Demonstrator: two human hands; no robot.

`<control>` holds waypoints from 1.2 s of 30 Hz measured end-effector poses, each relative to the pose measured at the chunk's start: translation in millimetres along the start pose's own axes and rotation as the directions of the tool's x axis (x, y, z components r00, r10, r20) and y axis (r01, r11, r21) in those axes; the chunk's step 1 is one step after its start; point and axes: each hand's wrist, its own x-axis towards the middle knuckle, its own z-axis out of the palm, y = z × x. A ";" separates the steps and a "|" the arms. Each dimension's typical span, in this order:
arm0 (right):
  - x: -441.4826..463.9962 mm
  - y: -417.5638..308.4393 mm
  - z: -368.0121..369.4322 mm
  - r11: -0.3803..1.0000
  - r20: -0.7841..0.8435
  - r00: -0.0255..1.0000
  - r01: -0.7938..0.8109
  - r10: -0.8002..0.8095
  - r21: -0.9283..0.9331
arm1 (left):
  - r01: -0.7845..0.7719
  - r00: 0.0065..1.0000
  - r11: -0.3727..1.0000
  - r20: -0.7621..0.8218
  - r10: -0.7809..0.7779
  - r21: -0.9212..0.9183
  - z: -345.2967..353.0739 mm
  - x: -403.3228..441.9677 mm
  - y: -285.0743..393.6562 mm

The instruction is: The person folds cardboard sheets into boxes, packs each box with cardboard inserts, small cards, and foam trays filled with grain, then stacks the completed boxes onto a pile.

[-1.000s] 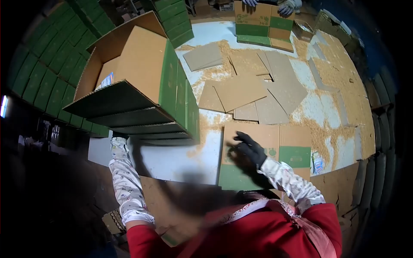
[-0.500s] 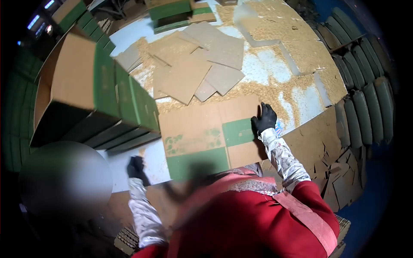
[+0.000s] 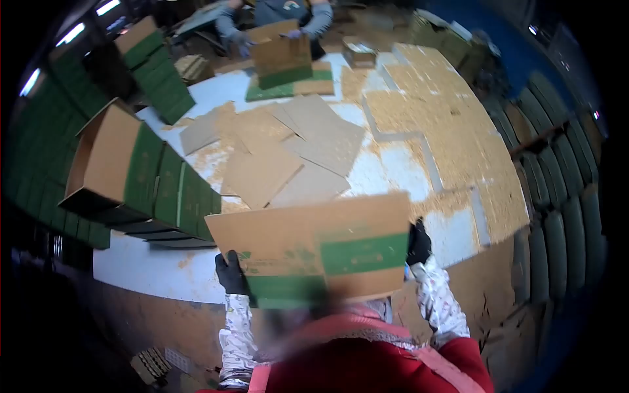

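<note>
A flat brown-and-green cardboard carton (image 3: 295,232) is raised in front of my body, tilted, its far edge above the table. My left hand (image 3: 232,273), in a black glove, grips its left edge with the thumb and fingers near the printed leaf pattern. At the right edge, my black-gloved right hand (image 3: 419,243) holds the carton from the side, some of its fingers hidden behind the board. A dark blur covers part of the near edge. Just beyond the carton lie several loose plain cardboard sheets (image 3: 262,173) on the table.
A row of standing green-and-brown cartons (image 3: 147,177) is at the left. The white table (image 3: 157,272) carries scattered wood-coloured crumbs and patches. Across it, a person (image 3: 272,16) holds another carton (image 3: 282,56). Grey-green stacked bundles (image 3: 550,177) stand at the right.
The carton has been lifted and tilted off the table. My left hand has come from beside it onto its left edge. The view has tipped up, showing the person across the table.
</note>
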 end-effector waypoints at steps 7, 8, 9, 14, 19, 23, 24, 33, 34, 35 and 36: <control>-19.5 -62.3 183.8 0.272 0.515 0.557 0.463 0.651 -0.844 | -0.942 0.290 0.050 0.728 0.621 0.333 114.8 -108.4 157.9; -15.6 -51.6 186.7 0.318 0.581 0.493 0.518 0.648 -0.794 | -0.965 0.209 0.017 0.728 0.653 0.262 115.8 -118.6 161.0; -11.7 -48.2 194.0 0.362 0.637 0.426 0.564 0.643 -0.742 | -0.970 0.229 0.107 0.667 0.709 0.219 113.1 -116.4 151.9; -16.4 -66.4 225.7 0.351 0.616 0.493 0.528 0.614 -0.773 | -0.999 0.039 0.050 0.609 0.793 -0.001 70.6 -112.9 148.8; 23.9 -124.0 216.7 0.183 0.713 0.698 0.695 0.058 -0.695 | -0.949 -0.216 0.069 0.792 0.570 -0.308 26.3 -116.1 230.0; -11.8 -128.0 228.8 -0.762 0.809 0.527 0.403 -0.259 -0.506 | -0.876 0.479 -0.067 0.878 -0.007 0.477 24.0 -120.0 209.2; -12.7 -126.4 229.8 -0.762 0.855 0.495 0.491 -0.156 -0.423 | -0.894 0.448 0.009 0.890 0.082 0.449 32.0 -109.9 214.6; 3.3 -40.9 282.0 -0.311 0.851 0.524 0.803 -0.040 -0.509 | -0.937 0.206 -0.216 0.936 0.285 0.273 83.0 -65.7 177.4; 11.6 -22.9 281.6 -0.334 0.934 0.310 0.874 -0.176 -0.353 | -0.976 0.147 -0.142 0.979 0.145 0.167 74.3 -66.2 206.3; 17.1 -7.3 271.1 -0.319 0.922 0.344 0.866 -0.177 -0.384 | -0.957 0.235 -0.070 0.895 0.379 0.281 65.4 -61.4 220.4; 31.3 9.8 254.4 -0.380 0.934 0.294 0.855 -0.202 -0.352 | -0.924 0.368 0.112 0.773 0.517 0.365 52.7 -58.9 250.6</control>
